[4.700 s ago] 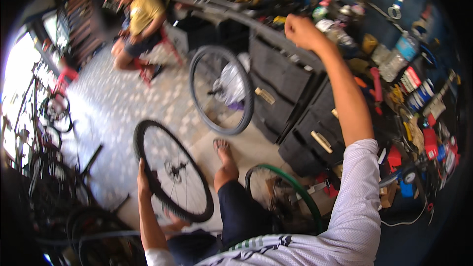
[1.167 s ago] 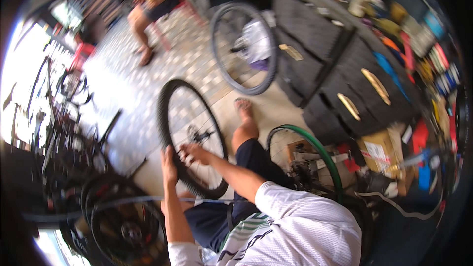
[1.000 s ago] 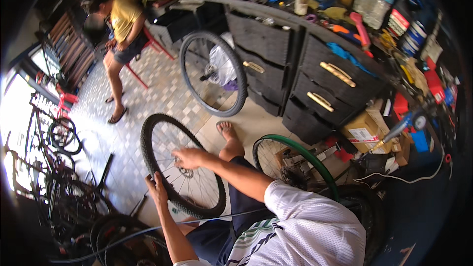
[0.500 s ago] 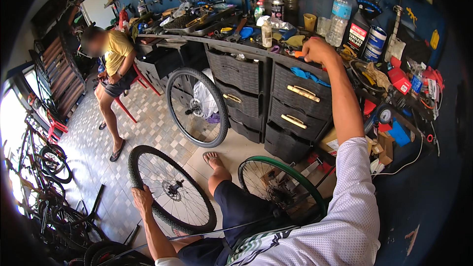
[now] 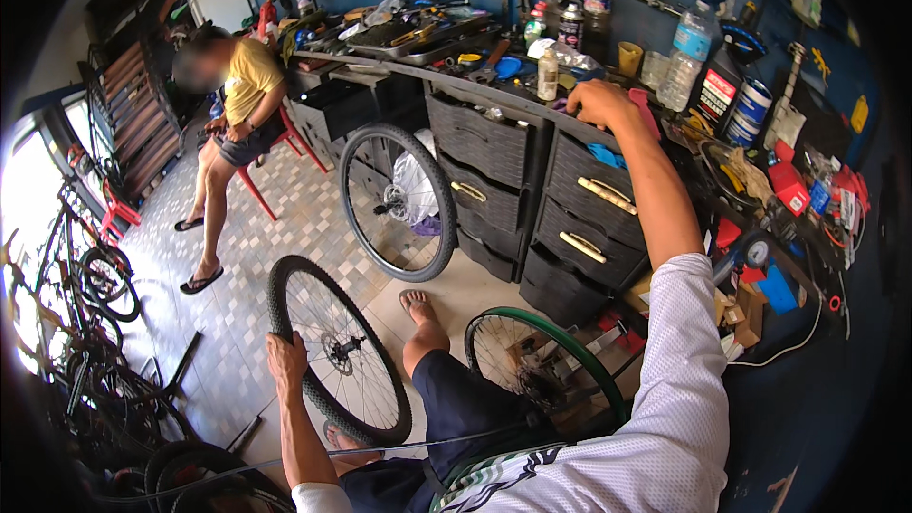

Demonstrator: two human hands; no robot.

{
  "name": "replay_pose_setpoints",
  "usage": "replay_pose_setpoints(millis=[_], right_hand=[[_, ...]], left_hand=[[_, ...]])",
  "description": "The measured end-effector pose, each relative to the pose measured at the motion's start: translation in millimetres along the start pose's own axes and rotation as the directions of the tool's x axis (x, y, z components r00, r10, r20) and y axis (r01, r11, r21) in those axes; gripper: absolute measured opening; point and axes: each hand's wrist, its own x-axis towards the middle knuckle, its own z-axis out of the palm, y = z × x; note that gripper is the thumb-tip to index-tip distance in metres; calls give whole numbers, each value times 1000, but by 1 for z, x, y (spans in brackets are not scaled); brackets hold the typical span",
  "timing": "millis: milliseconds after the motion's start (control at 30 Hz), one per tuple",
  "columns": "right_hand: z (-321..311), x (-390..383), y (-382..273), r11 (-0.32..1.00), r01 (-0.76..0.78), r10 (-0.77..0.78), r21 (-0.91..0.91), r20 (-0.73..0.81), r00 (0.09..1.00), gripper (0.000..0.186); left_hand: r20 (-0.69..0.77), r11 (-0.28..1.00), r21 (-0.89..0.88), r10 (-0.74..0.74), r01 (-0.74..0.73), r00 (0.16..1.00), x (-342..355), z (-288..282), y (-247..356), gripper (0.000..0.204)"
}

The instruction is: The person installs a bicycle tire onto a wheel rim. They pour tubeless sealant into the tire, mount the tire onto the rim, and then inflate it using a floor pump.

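My left hand (image 5: 287, 359) is closed round the tyre of a bicycle wheel (image 5: 344, 350), which stands tilted on the floor beside my legs. The wheel has a black knobbly tyre and a disc rotor at its hub. My right hand (image 5: 604, 104) is stretched out over the workbench (image 5: 437, 74), near its front edge. Its fingers curl downward and look pinched together; whatever is between them is hidden. A small pale bottle (image 5: 548, 74) stands just left of this hand, and a pinkish-red object (image 5: 646, 114) lies at its right.
A second wheel (image 5: 446, 228) leans on the dark woven-look drawers (image 5: 480, 138). By my right leg is a wheel with a green rim or tyre (image 5: 560, 347). A seated person in a yellow shirt (image 5: 255, 81) is at the left. Several bicycles (image 5: 71, 323) line the left side.
My right hand has shifted slightly left along the bench, and the orange thing at its fingers no longer shows. My left hand still holds the wheel, now more upright. The view has swung slightly.
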Motion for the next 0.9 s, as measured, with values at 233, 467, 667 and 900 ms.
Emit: replay_pose_setpoints(millis=[233, 467, 667, 900], right_hand=[[10, 23, 23, 986, 53, -69, 157, 95, 993, 21], [30, 43, 85, 890, 53, -141, 453, 162, 977, 10], [43, 90, 104, 967, -62, 12, 248, 200, 980, 12], [48, 93, 85, 944, -188, 133, 271, 207, 969, 10]], left_hand=[[-21, 999, -30, -30, 30, 999, -16, -14, 14, 48], [-32, 976, -208, -71, 63, 997, -22, -11, -10, 48], [25, 968, -211, -132, 134, 991, -33, -24, -25, 48], [-2, 958, -267, -107, 103, 994, -44, -26, -43, 47]])
